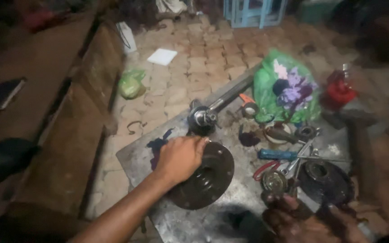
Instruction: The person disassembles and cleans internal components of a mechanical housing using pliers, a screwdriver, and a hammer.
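My left hand [179,157] rests on top of a dark round metal hub disc [205,176] that lies on a grey metal sheet [136,157] on the floor, fingers curled over its upper edge. My right hand [300,220] is low at the right, greasy, fingers bent near a small round bearing part [274,181] and a second dark hub [325,180]; what it grips is unclear. An axle shaft [223,100] with a shiny joint end [201,118] lies just beyond the disc.
A blue-handled screwdriver [278,155], red-handled pliers [265,168] and wrenches lie between the hubs. A green plastic bag with purple cloth [287,87], a red bottle [340,87], a small green bag [131,83], a white tile [162,56] and a wooden bench [68,135] surround the sheet.
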